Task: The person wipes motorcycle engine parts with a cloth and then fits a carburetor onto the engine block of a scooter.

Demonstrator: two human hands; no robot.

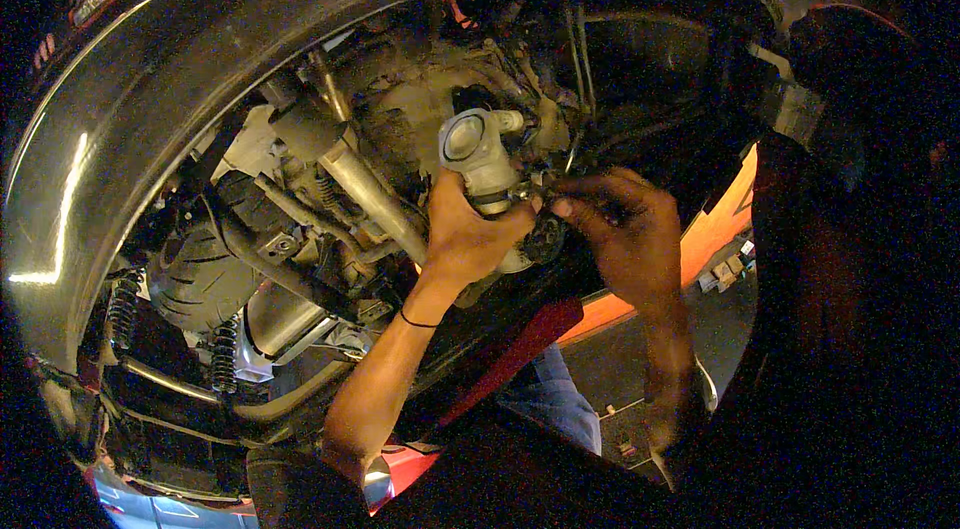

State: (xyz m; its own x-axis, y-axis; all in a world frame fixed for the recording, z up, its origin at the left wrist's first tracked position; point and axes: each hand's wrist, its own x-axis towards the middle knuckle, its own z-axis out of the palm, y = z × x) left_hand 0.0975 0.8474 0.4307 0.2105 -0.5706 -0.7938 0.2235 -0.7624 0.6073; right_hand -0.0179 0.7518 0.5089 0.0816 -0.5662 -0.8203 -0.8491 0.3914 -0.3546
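Just above the left hand (465, 234), clamped on it, the grey carburettor (480, 154) stands upright; right hand (625, 229) pinches its clamp (515, 194) alongside.

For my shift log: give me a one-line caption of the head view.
Left hand grips a grey metal carburettor-like part under a scooter body; right hand pinches its clamp.

The left hand (462, 234) is wrapping around the lower part of the intake pipe (478, 157), whose open mouth is sitting above the fingers. The right hand (625, 229) is lying just right of it, fingertips touching the clamp (510, 194) at the pipe's base. The exhaust tube (365, 191) is running left of the pipe. The rear tyre (195, 274) and two shock springs (222, 354) are sitting further left, below.
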